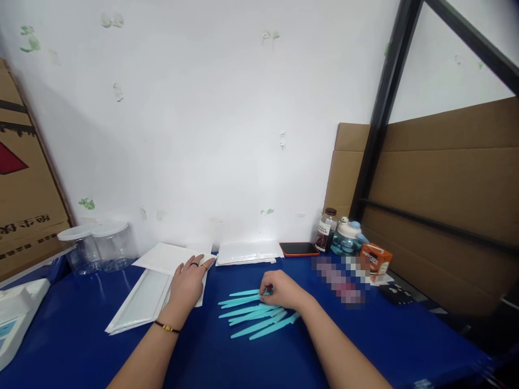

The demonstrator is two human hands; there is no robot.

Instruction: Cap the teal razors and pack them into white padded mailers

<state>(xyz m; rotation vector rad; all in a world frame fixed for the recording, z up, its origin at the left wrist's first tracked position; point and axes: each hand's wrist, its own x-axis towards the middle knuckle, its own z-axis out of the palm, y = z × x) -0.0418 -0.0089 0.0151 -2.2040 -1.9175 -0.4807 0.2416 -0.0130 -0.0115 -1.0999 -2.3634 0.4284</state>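
Note:
Several slim turquoise eyebrow razors (259, 326) lie fanned out on the blue table, their narrow ends toward the left. My right hand (281, 289) is above the far ones, its thumb and fingers pinched on the wide end of one razor; the fingers partly hide that end. To the left, my left hand (188, 281) lies with fingers stretched over a white sheet or flat envelope (158, 258). Under and beside that sheet are white padded mailers (140, 300), partly covered by the hand and sheet.
A stack of white plastic-wrapped packets (247, 252) and a phone (299, 249) lie along the wall. Clear jars (111, 248) and a white scale (20, 319) stand left. At right are a brown-capped bottle (325, 231), a blue water bottle (346, 237) and an orange box (375, 260).

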